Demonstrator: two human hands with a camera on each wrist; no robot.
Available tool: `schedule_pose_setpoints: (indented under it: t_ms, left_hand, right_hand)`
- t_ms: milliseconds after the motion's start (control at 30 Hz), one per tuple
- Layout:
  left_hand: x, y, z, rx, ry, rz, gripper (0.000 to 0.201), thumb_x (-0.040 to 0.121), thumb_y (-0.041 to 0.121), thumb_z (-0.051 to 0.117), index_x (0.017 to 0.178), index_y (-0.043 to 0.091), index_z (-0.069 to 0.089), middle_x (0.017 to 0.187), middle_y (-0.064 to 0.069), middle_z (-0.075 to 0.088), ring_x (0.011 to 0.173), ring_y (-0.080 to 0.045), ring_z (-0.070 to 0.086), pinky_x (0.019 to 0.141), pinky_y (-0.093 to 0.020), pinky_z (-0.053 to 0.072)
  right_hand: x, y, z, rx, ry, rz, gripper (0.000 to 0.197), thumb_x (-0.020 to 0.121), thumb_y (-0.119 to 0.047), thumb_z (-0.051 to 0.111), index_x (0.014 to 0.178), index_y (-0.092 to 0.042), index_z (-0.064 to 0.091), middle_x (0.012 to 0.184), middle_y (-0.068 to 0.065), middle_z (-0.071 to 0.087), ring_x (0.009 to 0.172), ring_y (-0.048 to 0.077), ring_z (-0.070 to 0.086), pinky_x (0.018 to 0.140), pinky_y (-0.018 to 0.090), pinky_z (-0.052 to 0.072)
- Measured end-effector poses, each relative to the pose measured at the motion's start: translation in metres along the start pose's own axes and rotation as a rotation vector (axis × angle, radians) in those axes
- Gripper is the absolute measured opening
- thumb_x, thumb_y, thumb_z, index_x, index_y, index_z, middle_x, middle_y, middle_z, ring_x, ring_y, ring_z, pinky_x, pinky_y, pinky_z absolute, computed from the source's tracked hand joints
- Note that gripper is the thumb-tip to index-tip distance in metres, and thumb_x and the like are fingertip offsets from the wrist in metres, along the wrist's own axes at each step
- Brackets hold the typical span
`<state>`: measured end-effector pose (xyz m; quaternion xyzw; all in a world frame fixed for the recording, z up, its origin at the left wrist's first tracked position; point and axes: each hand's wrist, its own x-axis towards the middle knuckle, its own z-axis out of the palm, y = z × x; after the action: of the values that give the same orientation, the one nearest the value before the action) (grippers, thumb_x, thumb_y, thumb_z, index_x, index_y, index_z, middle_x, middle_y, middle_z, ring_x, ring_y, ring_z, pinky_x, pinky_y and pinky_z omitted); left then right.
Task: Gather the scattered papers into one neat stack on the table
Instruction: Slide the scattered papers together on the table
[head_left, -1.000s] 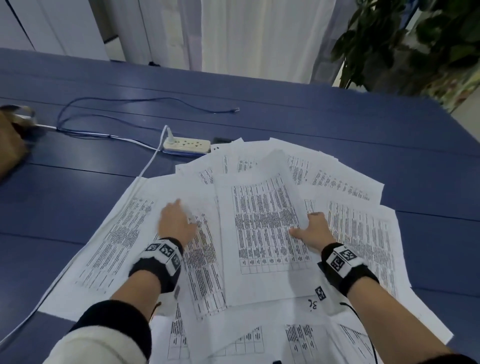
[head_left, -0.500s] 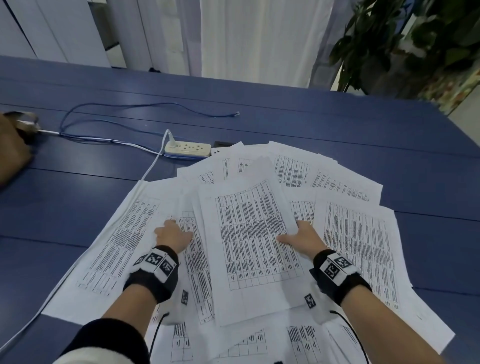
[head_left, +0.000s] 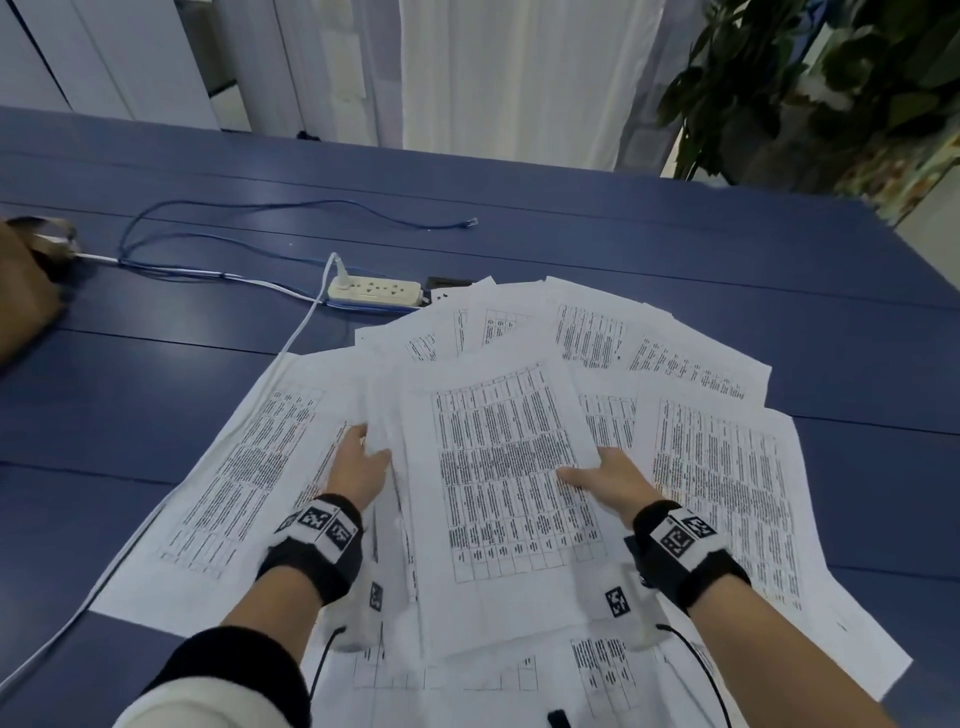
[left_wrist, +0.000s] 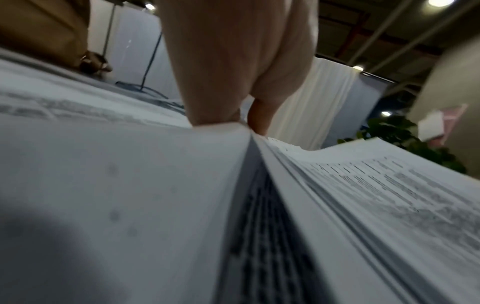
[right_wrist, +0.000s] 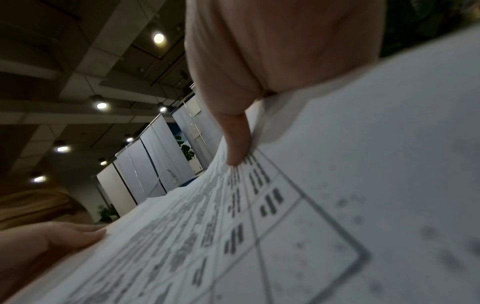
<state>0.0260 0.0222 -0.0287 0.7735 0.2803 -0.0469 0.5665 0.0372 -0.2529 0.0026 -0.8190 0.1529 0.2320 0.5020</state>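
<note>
- Both forearms reach forward, each wrist wrapped in a black band with square markers.
- The left hand (head_left: 358, 467) lies palm down, its fingers tucked out of sight.
- The right hand (head_left: 605, 478) has its thumb (head_left: 574, 475) stretched inward on top, fingers hidden below.

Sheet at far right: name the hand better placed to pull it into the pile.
Right. The right hand grips the pile at its right edge, right beside that sheet; the left hand is across the pile.

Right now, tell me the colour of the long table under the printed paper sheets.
Dark blue table; the head view shows it best.
</note>
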Motion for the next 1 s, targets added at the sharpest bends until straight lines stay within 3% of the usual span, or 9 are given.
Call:
schedule_pose_setpoints:
  t_ms: [100,167,267,367,433,533,667,767,1000]
  left_hand:
    - [-0.003,0.002,-0.001,-0.061,-0.023,-0.02,0.046,0.098,0.02,0.04,0.141,0.005,0.033,0.146,-0.013,0.037,0.135,-0.028,0.035,0.11,-0.038,0.027]
    - [-0.003,-0.002,-0.002,-0.064,-0.074,-0.045,0.057,0.098,0.031,0.041,0.145,0.004,0.024,0.153,-0.012,0.027,0.14,-0.027,0.026,0.113,-0.04,0.022]
    - [-0.008,-0.001,0.005,0.03,-0.218,-0.038,0.086,0.084,0.048,0.06,0.147,0.008,0.017,0.153,-0.008,0.026,0.14,-0.028,0.028,0.114,-0.046,0.024]
    - [-0.011,0.004,0.012,0.055,-0.23,0.009,0.069,0.079,0.025,0.071,0.136,0.006,0.036,0.137,-0.005,0.048,0.127,-0.028,0.046,0.108,-0.044,0.035]
    - [-0.013,0.004,0.012,0.019,-0.191,0.023,0.055,0.081,0.01,0.069,0.129,0.005,0.044,0.126,-0.007,0.057,0.116,-0.028,0.054,0.1,-0.04,0.041]
    - [-0.018,0.006,0.004,-0.055,-0.188,0.045,0.046,0.082,0.002,0.065,0.125,0.004,0.048,0.114,-0.006,0.06,0.102,-0.026,0.057,0.091,-0.036,0.044]
    - [-0.01,0.004,-0.01,-0.128,-0.158,0.051,0.037,0.081,0.003,0.067,0.116,0.006,0.054,0.112,-0.014,0.064,0.098,-0.029,0.061,0.092,-0.042,0.047]
    - [-0.003,0.001,-0.013,-0.151,-0.177,0.011,0.035,0.081,0.005,0.067,0.113,0.008,0.053,0.112,-0.014,0.064,0.098,-0.029,0.062,0.093,-0.044,0.047]
    - [0.003,-0.009,0.001,-0.095,-0.156,-0.004,0.051,0.082,0.007,0.068,0.128,0.004,0.048,0.124,-0.015,0.059,0.113,-0.032,0.057,0.103,-0.051,0.042]
  right_hand:
    - [0.008,0.007,0.003,0.037,0.048,-0.012,0.03,0.088,-0.012,0.061,0.116,-0.004,0.055,0.112,0.011,0.063,0.111,0.028,0.057,0.089,0.034,0.042]
    - [0.01,0.013,0.005,0.063,0.055,-0.029,0.033,0.087,-0.011,0.062,0.119,-0.005,0.054,0.115,0.011,0.063,0.109,0.028,0.058,0.092,0.034,0.043]
    - [0.008,0.015,0.021,0.025,0.005,-0.045,0.042,0.088,-0.016,0.06,0.127,-0.007,0.047,0.125,0.009,0.058,0.113,0.025,0.055,0.095,0.034,0.042]
    - [0.007,0.016,0.034,0.001,-0.045,-0.051,0.057,0.091,-0.027,0.055,0.141,-0.009,0.034,0.134,0.004,0.048,0.126,0.025,0.046,0.108,0.043,0.037]
    - [0.008,0.018,0.031,0.034,-0.033,-0.09,0.054,0.092,-0.029,0.052,0.139,-0.009,0.037,0.137,0.005,0.048,0.126,0.024,0.046,0.108,0.042,0.037]
    - [0.01,0.023,0.003,-0.054,0.154,-0.177,0.038,0.094,-0.022,0.05,0.128,-0.008,0.048,0.13,0.006,0.05,0.119,0.02,0.048,0.103,0.032,0.038]
    - [0.02,0.048,-0.049,-0.415,0.443,-0.014,0.051,0.085,-0.021,0.059,0.134,-0.021,0.045,0.149,0.014,0.029,0.132,0.034,0.037,0.11,0.051,0.03]
    - [0.016,0.062,-0.058,-0.593,0.381,0.118,0.063,0.085,-0.04,0.057,0.142,-0.03,0.032,0.157,0.009,0.012,0.142,0.033,0.015,0.112,0.058,0.015]
    - [0.02,0.038,-0.007,-0.612,0.282,-0.062,0.065,0.083,-0.047,0.06,0.141,-0.035,0.033,0.157,0.005,0.011,0.143,0.033,0.013,0.114,0.054,0.011]
